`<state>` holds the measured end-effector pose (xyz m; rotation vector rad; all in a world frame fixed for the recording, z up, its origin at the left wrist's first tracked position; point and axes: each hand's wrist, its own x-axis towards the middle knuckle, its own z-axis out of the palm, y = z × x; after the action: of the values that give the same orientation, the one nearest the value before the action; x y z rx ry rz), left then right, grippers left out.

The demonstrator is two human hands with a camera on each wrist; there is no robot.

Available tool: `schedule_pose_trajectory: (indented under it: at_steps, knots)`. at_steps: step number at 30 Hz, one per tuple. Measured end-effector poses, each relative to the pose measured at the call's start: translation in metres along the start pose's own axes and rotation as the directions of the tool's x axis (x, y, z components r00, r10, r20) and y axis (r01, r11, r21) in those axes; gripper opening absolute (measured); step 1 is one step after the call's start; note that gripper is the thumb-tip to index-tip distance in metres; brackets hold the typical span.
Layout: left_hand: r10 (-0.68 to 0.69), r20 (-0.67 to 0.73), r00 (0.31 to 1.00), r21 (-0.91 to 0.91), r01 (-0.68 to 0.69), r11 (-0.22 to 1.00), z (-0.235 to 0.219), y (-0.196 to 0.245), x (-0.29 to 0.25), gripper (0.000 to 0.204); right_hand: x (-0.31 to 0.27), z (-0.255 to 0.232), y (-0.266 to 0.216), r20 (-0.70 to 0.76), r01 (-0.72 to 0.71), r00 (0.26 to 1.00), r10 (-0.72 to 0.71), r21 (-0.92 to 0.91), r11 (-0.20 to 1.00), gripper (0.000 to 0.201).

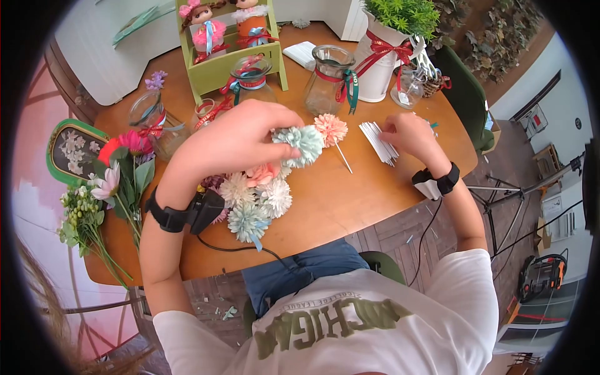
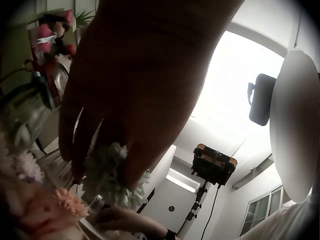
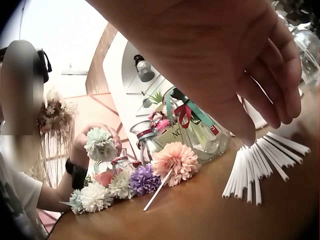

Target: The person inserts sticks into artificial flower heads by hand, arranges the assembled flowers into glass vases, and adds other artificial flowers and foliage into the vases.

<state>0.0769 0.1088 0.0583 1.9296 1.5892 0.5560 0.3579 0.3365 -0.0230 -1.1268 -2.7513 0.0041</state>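
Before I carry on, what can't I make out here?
- Whether the right hand grips a stick: its own fingers hide the contact in the head view.
- The back of the pale green flower: petals cover it in the right wrist view.
- The count of white sticks: they overlap in both views.

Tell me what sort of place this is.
Probably a craft or flower-arranging studio. The wooden table bears a loose fan of white sticks, a peach flower on a white stick and glass jars tied with ribbon. A black tripod stands beside it.
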Motion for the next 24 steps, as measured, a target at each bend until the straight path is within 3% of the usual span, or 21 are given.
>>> schedule_pose_trajectory:
  at_steps: [1,2,4,5,7,8,12,14,15,17,20,24]
  knots:
    - [0.148,-0.085,0.985,0.076,-0.141,0.987,-0.001,-0.004,0.0,0.034,0.0,0.002,0.003,0.097,-0.021,0.995,0.013,0.086,0.996,0.02]
    - [0.149,-0.086,0.985,0.077,-0.142,0.987,0.001,-0.008,0.003,0.034,-0.001,0.004,0.003,0.095,-0.021,0.995,0.013,0.085,0.996,0.02]
    - [0.193,-0.253,0.948,-0.281,-0.263,0.923,0.006,-0.015,0.007,0.036,-0.005,0.007,0.002,0.066,-0.063,0.996,0.054,0.152,0.986,0.016]
    - [0.191,-0.254,0.948,-0.283,-0.261,0.923,0.006,-0.015,0.007,0.036,-0.005,0.009,0.002,0.068,-0.062,0.996,0.052,0.152,0.986,0.016]
    - [0.053,-0.229,0.972,-0.492,-0.163,0.855,0.004,-0.012,0.005,0.038,-0.003,0.011,0.003,0.04,-0.049,0.998,0.045,0.118,0.992,0.014]
    - [0.093,-0.303,0.948,-0.507,-0.244,0.827,0.008,-0.018,0.009,0.035,-0.002,0.013,0.003,0.04,-0.047,0.998,0.043,0.119,0.992,0.014]
    - [0.156,-0.352,0.923,-0.446,-0.312,0.839,0.006,-0.018,0.007,0.036,0.0,0.014,0.004,0.002,0.003,1.0,-0.003,0.054,0.999,0.014]
    - [0.064,-0.271,0.96,-0.692,-0.241,0.681,0.004,-0.013,0.005,0.038,0.002,0.01,0.003,-0.017,0.042,0.999,-0.041,0.034,0.999,0.014]
    - [0.057,-0.285,0.957,-0.687,-0.245,0.684,0.003,-0.016,0.005,0.038,0.002,0.005,0.001,-0.021,0.036,0.999,-0.036,0.013,0.999,0.014]
    - [0.035,-0.273,0.961,-0.837,-0.256,0.484,0.002,-0.027,0.009,0.039,0.001,-0.006,-0.009,-0.03,0.05,0.998,-0.05,-0.008,0.999,0.014]
    - [-0.037,-0.321,0.946,-0.857,-0.274,0.435,0.002,-0.036,0.013,0.041,-0.005,-0.036,-0.034,-0.14,0.149,0.981,-0.136,0.088,0.985,0.012]
    - [-0.129,-0.34,0.931,-0.892,-0.276,0.359,0.003,-0.041,0.017,0.041,-0.005,-0.077,-0.074,-0.144,0.263,0.958,-0.248,0.104,0.959,0.009]
